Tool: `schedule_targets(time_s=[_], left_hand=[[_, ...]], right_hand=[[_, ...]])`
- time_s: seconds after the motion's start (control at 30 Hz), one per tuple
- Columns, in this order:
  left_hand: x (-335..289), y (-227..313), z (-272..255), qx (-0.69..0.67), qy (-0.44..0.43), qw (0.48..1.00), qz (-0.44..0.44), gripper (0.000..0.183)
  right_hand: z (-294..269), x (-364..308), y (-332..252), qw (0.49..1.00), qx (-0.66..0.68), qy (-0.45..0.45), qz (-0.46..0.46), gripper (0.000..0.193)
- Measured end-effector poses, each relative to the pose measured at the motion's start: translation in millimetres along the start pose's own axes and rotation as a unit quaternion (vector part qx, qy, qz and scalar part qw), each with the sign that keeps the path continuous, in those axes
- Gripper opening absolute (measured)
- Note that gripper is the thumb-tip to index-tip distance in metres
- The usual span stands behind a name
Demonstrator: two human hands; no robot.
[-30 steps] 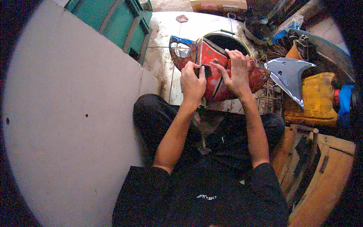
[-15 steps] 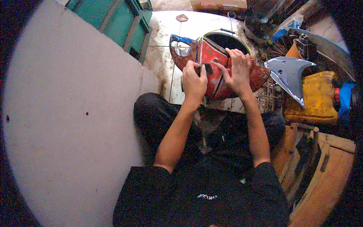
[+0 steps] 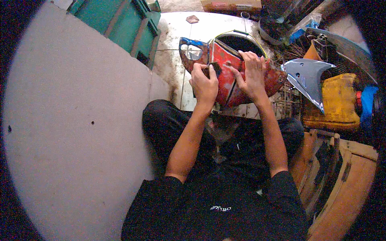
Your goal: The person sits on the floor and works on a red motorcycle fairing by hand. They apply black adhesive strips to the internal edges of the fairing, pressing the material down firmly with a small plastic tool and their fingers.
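Observation:
A scuffed red body panel point(image 3: 222, 56), like a motorcycle fairing, lies before me with a blue-and-brown pointed end on its left and a dark round opening at its far side. My left hand point(image 3: 204, 86) is closed on a small dark pad point(image 3: 217, 69), which is pressed against the red surface. What the pad is made of I cannot make out. Across the right part of the panel my right hand point(image 3: 253, 76) lies with its fingers stretched out and its thumb apart. A yellow-green strip point(image 3: 252, 37) curves around the opening.
Left of me stands a pale wall point(image 3: 80, 140), with a green cabinet point(image 3: 120, 26) beyond it. At right are a grey panel point(image 3: 307, 74), a grimy yellow jerrycan point(image 3: 339, 100) and a wooden frame point(image 3: 358, 172). White tiles point(image 3: 173, 30) lie under the red panel.
My left hand has slid slightly up and to the left over the red panel with the dark pad. The right hand stays in place.

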State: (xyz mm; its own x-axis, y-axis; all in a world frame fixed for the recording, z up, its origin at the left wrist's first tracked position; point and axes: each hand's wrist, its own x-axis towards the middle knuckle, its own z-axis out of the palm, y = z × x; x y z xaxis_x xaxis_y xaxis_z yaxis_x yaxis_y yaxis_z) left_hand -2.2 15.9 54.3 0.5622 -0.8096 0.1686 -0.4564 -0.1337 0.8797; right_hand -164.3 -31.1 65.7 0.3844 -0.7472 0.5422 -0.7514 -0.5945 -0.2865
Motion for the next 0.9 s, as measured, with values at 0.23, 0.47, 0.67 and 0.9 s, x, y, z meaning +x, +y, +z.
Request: schedule_targets(time_s=[0.23, 0.47, 0.67, 0.9], left_hand=[[4, -8, -1, 0.004, 0.009, 1.000, 0.010, 0.021], [-24, -3, 0, 0.046, -0.045, 0.995, 0.072, 0.019], [-48, 2, 6, 0.071, -0.082, 0.983, 0.150, 0.016], [-34, -1, 10, 0.094, -0.008, 0.989, 0.111, 0.013]], right_hand=[[-2, 0, -4, 1.000, -0.011, -0.001, 0.003, 0.063], [-2, -2, -1, 1.000, -0.004, 0.005, 0.007, 0.063], [1, -3, 1, 1.000, 0.004, 0.006, 0.005, 0.063], [0, -3, 3, 1.000, 0.003, -0.006, 0.011, 0.053]])
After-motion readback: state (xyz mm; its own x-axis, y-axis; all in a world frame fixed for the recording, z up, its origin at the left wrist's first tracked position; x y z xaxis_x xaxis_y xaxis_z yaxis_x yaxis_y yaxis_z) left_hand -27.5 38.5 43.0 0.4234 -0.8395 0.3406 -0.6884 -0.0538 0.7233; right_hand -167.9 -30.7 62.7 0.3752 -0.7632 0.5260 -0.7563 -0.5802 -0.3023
